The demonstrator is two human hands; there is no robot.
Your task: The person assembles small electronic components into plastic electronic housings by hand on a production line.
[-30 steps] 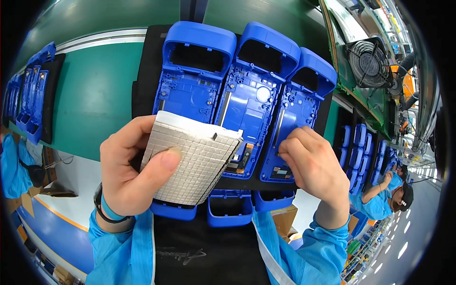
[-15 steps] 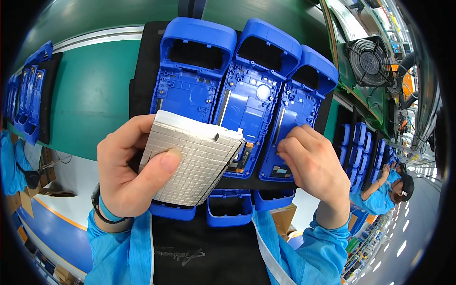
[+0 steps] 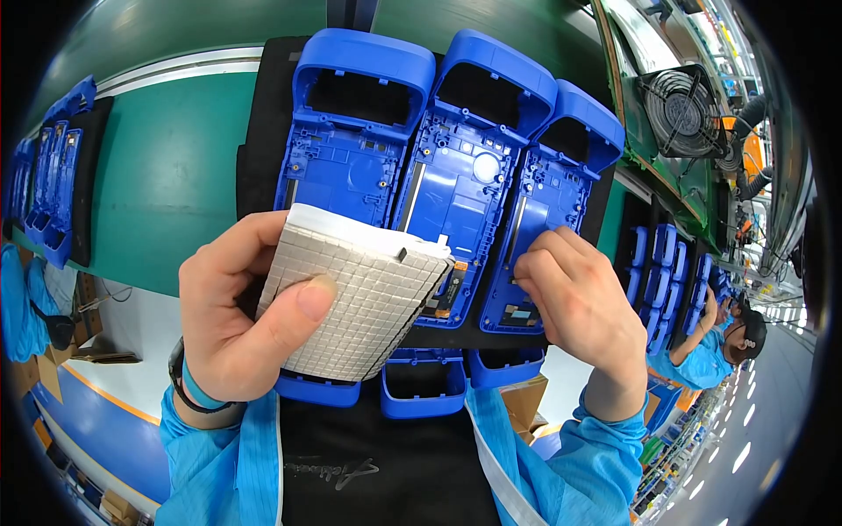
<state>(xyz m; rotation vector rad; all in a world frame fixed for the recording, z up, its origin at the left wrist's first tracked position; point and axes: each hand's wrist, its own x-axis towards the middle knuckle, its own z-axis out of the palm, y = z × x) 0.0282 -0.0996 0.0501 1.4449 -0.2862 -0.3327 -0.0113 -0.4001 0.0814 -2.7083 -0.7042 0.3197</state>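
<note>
In the head view, fingers of the left hand (image 3: 232, 324) grasped a silver gridded sheet on white backing (image 3: 360, 302) at center frame, seemingly mostly unused, its upper margin bare. The right hand (image 3: 586, 302) curled over an unclosed blue plastic housing (image 3: 548, 219), right of center; its grip was hidden.

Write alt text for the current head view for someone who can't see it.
A person's left hand holds a sheet of small silvery squares; the right hand, fingers curled, is over the rightmost of three open blue housings side by side on a black mat. Another person in blue shows at far right.
</note>
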